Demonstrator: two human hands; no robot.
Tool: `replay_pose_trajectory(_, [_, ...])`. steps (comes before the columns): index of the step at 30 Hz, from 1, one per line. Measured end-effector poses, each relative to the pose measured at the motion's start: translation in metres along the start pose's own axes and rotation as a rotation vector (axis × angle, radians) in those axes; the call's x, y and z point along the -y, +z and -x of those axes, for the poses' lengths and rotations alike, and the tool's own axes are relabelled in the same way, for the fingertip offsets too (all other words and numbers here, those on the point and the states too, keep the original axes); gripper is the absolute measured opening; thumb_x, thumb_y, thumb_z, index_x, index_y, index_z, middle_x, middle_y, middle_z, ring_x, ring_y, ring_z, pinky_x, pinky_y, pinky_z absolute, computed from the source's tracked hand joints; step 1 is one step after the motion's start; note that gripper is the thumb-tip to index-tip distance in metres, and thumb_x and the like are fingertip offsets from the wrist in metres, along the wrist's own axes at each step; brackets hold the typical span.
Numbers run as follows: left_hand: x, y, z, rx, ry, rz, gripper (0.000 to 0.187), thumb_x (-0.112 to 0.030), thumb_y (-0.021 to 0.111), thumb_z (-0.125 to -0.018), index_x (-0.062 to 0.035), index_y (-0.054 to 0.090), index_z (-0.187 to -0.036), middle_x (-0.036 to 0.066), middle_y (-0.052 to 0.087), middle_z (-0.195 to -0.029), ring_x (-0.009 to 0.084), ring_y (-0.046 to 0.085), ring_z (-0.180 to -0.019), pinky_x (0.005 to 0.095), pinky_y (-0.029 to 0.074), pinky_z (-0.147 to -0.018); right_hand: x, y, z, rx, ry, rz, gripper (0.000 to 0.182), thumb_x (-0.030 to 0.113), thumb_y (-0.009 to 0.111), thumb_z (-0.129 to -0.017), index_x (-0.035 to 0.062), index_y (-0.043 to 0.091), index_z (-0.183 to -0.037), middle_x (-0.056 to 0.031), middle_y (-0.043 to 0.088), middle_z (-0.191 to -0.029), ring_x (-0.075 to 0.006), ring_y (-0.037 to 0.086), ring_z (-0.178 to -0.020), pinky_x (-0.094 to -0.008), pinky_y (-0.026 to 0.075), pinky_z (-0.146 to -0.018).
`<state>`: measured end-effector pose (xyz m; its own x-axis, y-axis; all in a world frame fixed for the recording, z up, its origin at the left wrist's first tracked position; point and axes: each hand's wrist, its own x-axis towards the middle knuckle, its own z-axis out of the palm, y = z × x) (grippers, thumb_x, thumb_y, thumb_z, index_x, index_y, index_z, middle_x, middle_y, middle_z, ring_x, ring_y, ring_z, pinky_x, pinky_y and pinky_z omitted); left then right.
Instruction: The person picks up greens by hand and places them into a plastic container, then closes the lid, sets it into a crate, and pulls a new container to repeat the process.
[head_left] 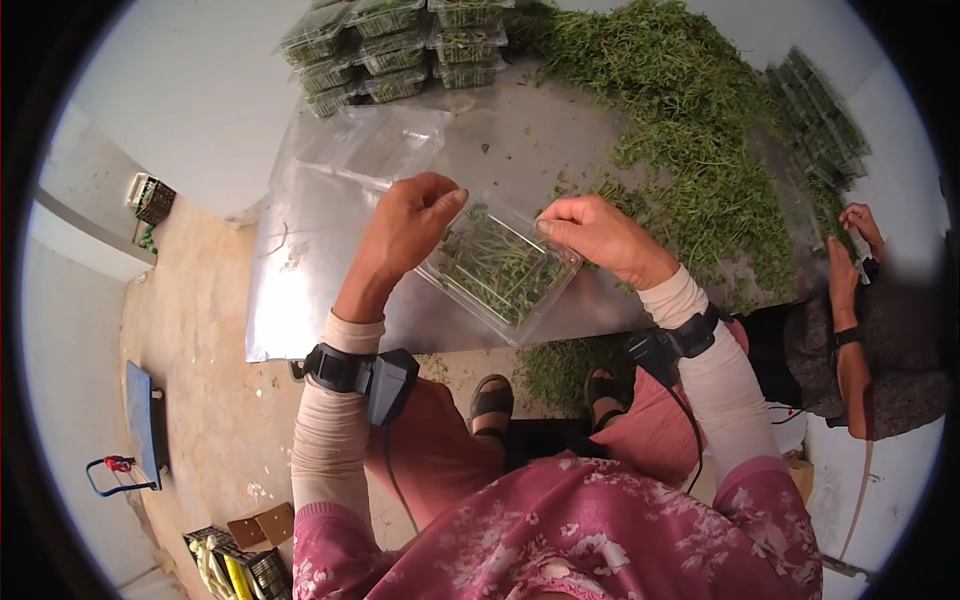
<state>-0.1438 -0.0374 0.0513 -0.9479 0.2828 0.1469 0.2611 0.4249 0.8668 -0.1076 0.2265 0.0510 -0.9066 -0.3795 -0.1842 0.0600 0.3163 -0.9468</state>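
A clear plastic clamshell box (497, 268) filled with green leafy stems lies tilted near the front edge of the metal table, its lid down over the greens. My left hand (415, 222) is closed at the box's far left corner, thumb against curled fingers. At the far right corner, my right hand (603, 237) pinches the rim between thumb and forefinger. Just beyond my left hand lie empty clear plastic boxes (385, 140). The undersides of my fingers are hidden.
Filled boxes (395, 50) stand stacked at the back left of the metal table (330, 240). A large heap of greens (700, 130) covers the right side. Further right, a co-worker's hands (850, 250) are near more stacked boxes (818, 118). Loose greens (560, 380) lie on the floor below.
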Motion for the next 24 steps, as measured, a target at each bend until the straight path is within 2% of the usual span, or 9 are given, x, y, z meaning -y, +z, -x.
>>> replay_pose_trajectory(5, [0.005,0.005,-0.005,0.183,-0.248,0.174,0.038,-0.032,0.064,-0.096,0.0053,0.07,-0.099,0.006,0.065,-0.077,0.0143,0.058,-0.068,0.0285,0.047,-0.061,0.006,0.0,0.001,-0.006,-0.002,0.041,0.022,0.019,0.06,-0.098,-0.0017,0.069,-0.1,0.0044,0.057,-0.075,-0.0036,0.048,-0.068,-0.022,0.039,-0.058])
replay_pose_trajectory(8, [0.0,0.0,-0.002,0.293,-0.383,0.288,0.03,-0.03,0.064,-0.098,-0.0004,0.068,-0.097,-0.002,0.057,-0.074,0.0069,0.054,-0.066,0.0238,0.041,-0.056,0.014,-0.001,0.005,0.013,-0.001,0.069,0.024,0.018,0.061,-0.095,-0.0043,0.069,-0.095,0.0039,0.057,-0.075,-0.0052,0.048,-0.068,-0.0245,0.041,-0.061])
replay_pose_trajectory(11, [0.003,0.005,0.004,0.328,-0.397,0.367,0.03,-0.03,0.064,-0.098,-0.0005,0.067,-0.095,-0.002,0.057,-0.073,0.0065,0.054,-0.064,0.0213,0.043,-0.055,0.015,-0.007,0.004,0.077,0.004,0.177,0.021,0.017,0.062,-0.095,-0.0012,0.071,-0.101,0.0051,0.057,-0.075,-0.0038,0.047,-0.067,-0.0225,0.039,-0.059])
replay_pose_trajectory(14, [0.004,0.007,0.009,0.39,-0.419,0.402,0.028,-0.028,0.065,-0.098,-0.0005,0.067,-0.094,-0.002,0.058,-0.073,0.0062,0.055,-0.061,0.0199,0.043,-0.052,0.015,-0.011,0.004,0.094,-0.001,0.224,0.022,0.017,0.063,-0.094,-0.0014,0.071,-0.101,0.0051,0.059,-0.077,-0.0037,0.048,-0.069,-0.0228,0.039,-0.06])
replay_pose_trajectory(17, [0.004,0.006,0.01,0.433,-0.434,0.415,0.025,-0.026,0.065,-0.098,-0.0009,0.067,-0.094,-0.003,0.057,-0.072,0.0065,0.055,-0.06,0.0197,0.044,-0.051,0.008,-0.013,0.002,0.129,0.002,0.169,0.022,0.018,0.063,-0.094,-0.0011,0.071,-0.103,0.0044,0.06,-0.08,-0.0036,0.048,-0.07,-0.0226,0.04,-0.061])
replay_pose_trajectory(20, [0.005,0.011,0.012,0.393,-0.417,0.47,0.027,-0.024,0.066,-0.096,0.001,0.064,-0.087,0.001,0.056,-0.067,0.0086,0.054,-0.057,0.0217,0.041,-0.049,0.005,-0.012,0.001,0.132,-0.029,0.158,0.022,0.018,0.063,-0.094,-0.0009,0.07,-0.104,0.0042,0.06,-0.082,-0.0036,0.048,-0.072,-0.0223,0.041,-0.063])
replay_pose_trajectory(23, [0.004,0.011,0.013,0.405,-0.412,0.418,0.023,-0.023,0.063,-0.098,-0.0023,0.066,-0.089,-0.004,0.055,-0.07,0.0059,0.054,-0.059,0.0197,0.043,-0.051,0.014,-0.01,0.003,0.104,0.054,0.171,0.023,0.02,0.063,-0.094,-0.0017,0.07,-0.098,0.0035,0.06,-0.078,-0.0058,0.051,-0.073,-0.0254,0.044,-0.066])
replay_pose_trajectory(24, [0.005,0.012,0.013,0.389,-0.404,0.426,0.023,-0.022,0.063,-0.098,-0.0015,0.065,-0.088,-0.002,0.055,-0.069,0.0067,0.053,-0.058,0.0205,0.042,-0.05,0.015,-0.009,0.004,0.098,0.042,0.17,0.023,0.02,0.063,-0.095,-0.0016,0.07,-0.1,0.0038,0.06,-0.079,-0.0051,0.05,-0.073,-0.0241,0.043,-0.065])
